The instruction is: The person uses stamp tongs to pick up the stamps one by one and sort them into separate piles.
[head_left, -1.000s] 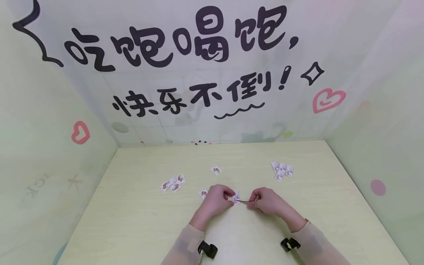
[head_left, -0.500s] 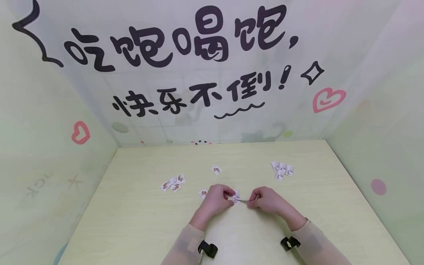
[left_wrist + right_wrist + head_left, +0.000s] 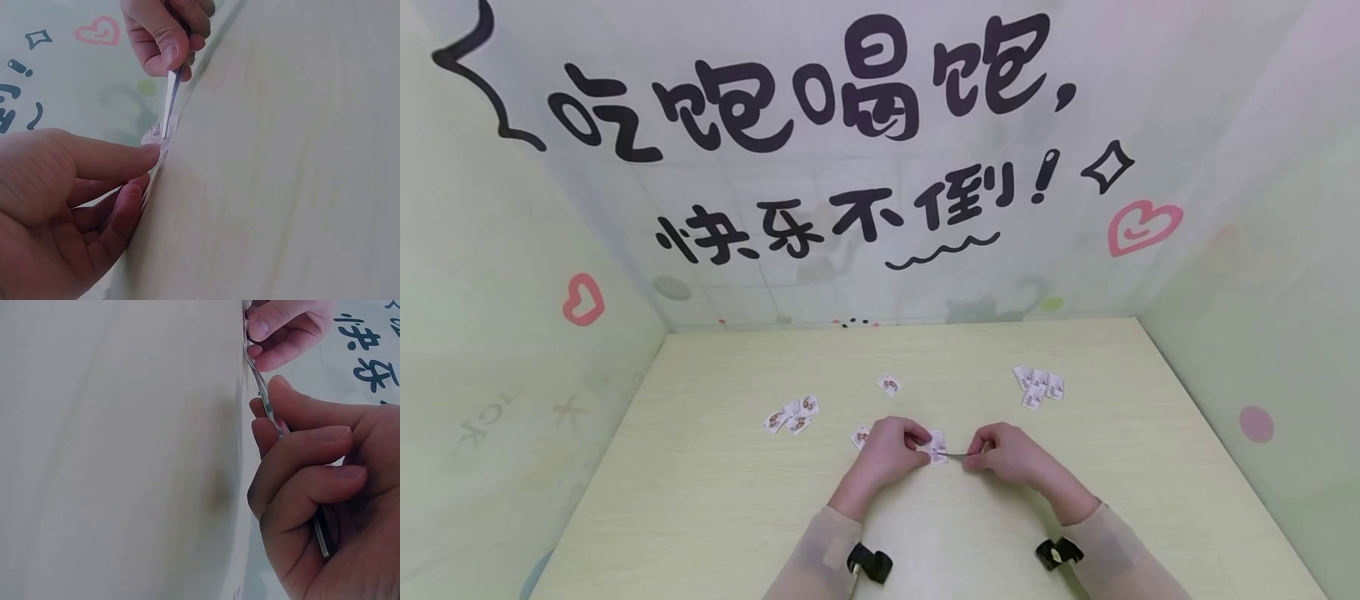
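Observation:
In the head view my left hand [image 3: 886,450] pinches the left edge of a small white printed card [image 3: 937,447] low at the table. My right hand [image 3: 1006,452] grips slim metal tweezers [image 3: 953,456], their pointed tip on the card. Seen from the left wrist, the tweezers [image 3: 170,103] taper down to the card [image 3: 153,134], close by the left thumb tip. The right wrist view has the tweezers [image 3: 270,411] running through the curled right fingers, with their rear end [image 3: 324,540] showing below. Whether the tips grasp the card is too small to tell.
Beside my left hand lies a printed card [image 3: 860,437], partly covered by it. Another card [image 3: 889,384] lies farther back. Several overlapping cards [image 3: 800,424] are on the left, and several more [image 3: 1033,397] at the back right. Walls border the pale wooden table [image 3: 715,492].
My right hand and the tweezers have shifted very slightly to the right, and the card a touch with them. The left hand stays nearly still, and the other cards lie as before.

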`<act>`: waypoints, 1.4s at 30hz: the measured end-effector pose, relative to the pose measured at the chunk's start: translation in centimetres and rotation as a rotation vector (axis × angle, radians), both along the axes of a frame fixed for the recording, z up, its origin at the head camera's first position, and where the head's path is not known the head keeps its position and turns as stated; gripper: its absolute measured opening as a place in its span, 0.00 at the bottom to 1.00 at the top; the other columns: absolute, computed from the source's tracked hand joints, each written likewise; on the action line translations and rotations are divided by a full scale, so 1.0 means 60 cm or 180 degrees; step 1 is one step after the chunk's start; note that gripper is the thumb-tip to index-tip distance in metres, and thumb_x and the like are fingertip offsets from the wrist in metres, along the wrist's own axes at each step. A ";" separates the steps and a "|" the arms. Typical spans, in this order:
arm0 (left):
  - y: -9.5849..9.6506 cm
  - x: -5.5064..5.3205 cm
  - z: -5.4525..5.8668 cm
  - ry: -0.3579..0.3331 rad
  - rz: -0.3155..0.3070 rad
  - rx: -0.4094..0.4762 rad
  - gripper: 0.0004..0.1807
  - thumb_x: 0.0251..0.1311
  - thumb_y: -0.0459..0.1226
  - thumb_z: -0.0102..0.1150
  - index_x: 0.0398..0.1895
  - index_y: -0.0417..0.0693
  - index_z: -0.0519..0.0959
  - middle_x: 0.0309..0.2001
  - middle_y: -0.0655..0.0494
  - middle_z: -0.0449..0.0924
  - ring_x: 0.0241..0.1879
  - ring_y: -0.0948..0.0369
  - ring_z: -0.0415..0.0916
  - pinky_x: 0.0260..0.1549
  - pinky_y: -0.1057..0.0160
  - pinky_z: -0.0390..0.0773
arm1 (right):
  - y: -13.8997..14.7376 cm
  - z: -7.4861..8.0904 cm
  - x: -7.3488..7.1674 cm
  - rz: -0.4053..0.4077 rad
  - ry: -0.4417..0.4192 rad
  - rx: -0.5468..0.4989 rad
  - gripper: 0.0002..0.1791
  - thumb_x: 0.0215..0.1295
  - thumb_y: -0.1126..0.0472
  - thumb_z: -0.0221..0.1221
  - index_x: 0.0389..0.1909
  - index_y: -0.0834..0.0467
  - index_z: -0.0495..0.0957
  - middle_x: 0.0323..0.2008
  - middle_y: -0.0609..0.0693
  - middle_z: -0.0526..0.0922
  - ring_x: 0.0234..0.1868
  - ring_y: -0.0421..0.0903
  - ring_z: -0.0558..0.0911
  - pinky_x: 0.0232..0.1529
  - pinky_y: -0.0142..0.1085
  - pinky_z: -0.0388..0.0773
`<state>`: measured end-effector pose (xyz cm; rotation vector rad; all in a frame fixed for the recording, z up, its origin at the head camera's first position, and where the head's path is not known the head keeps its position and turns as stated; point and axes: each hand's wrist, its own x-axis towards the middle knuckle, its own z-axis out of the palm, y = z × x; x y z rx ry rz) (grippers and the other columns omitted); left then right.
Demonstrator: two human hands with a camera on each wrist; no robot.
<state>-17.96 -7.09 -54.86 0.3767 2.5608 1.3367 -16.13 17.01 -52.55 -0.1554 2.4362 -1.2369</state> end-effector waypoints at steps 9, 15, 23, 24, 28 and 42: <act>0.008 0.004 0.007 0.0037 0.0056 0.0038 0.11 0.56 0.32 0.78 0.43 0.45 0.91 0.32 0.62 0.82 0.32 0.64 0.75 0.34 0.64 0.76 | 0.023 0.004 0.000 -0.0029 0.0013 -0.0026 0.06 0.66 0.61 0.72 0.33 0.55 0.84 0.29 0.50 0.78 0.32 0.47 0.73 0.34 0.39 0.69; 0.003 0.005 0.017 0.0066 0.0124 0.0149 0.10 0.60 0.33 0.76 0.45 0.45 0.91 0.34 0.64 0.84 0.33 0.64 0.76 0.34 0.63 0.77 | 0.040 0.014 0.000 -0.0084 0.0010 -0.0041 0.05 0.66 0.62 0.71 0.33 0.57 0.84 0.28 0.49 0.77 0.30 0.46 0.72 0.32 0.37 0.69; -0.017 0.001 0.028 0.0110 0.0259 0.0196 0.11 0.63 0.33 0.74 0.48 0.44 0.90 0.36 0.63 0.85 0.34 0.63 0.78 0.35 0.62 0.79 | 0.061 0.020 0.004 -0.0084 0.0026 -0.0194 0.04 0.67 0.63 0.68 0.36 0.59 0.85 0.27 0.48 0.76 0.29 0.45 0.71 0.31 0.36 0.68; -0.021 0.000 0.029 0.0121 0.0282 0.0202 0.11 0.63 0.33 0.74 0.48 0.43 0.90 0.37 0.63 0.86 0.34 0.62 0.78 0.36 0.61 0.79 | 0.064 0.020 0.004 -0.0089 0.0026 -0.0223 0.04 0.68 0.63 0.68 0.36 0.59 0.85 0.27 0.48 0.76 0.28 0.45 0.71 0.30 0.36 0.68; -0.045 -0.003 0.031 0.0150 0.0421 0.0194 0.11 0.64 0.33 0.73 0.48 0.43 0.90 0.37 0.61 0.85 0.35 0.61 0.78 0.39 0.58 0.80 | 0.073 0.017 0.002 -0.0082 -0.0012 -0.0331 0.05 0.69 0.63 0.67 0.38 0.61 0.84 0.25 0.48 0.75 0.24 0.43 0.69 0.27 0.34 0.67; -0.168 -0.014 0.035 0.0349 0.1084 0.0108 0.12 0.64 0.31 0.73 0.51 0.41 0.90 0.39 0.56 0.87 0.39 0.59 0.80 0.41 0.60 0.80 | 0.086 0.010 -0.003 -0.0125 -0.0087 -0.0359 0.05 0.69 0.62 0.68 0.39 0.62 0.85 0.25 0.47 0.75 0.22 0.42 0.68 0.26 0.33 0.66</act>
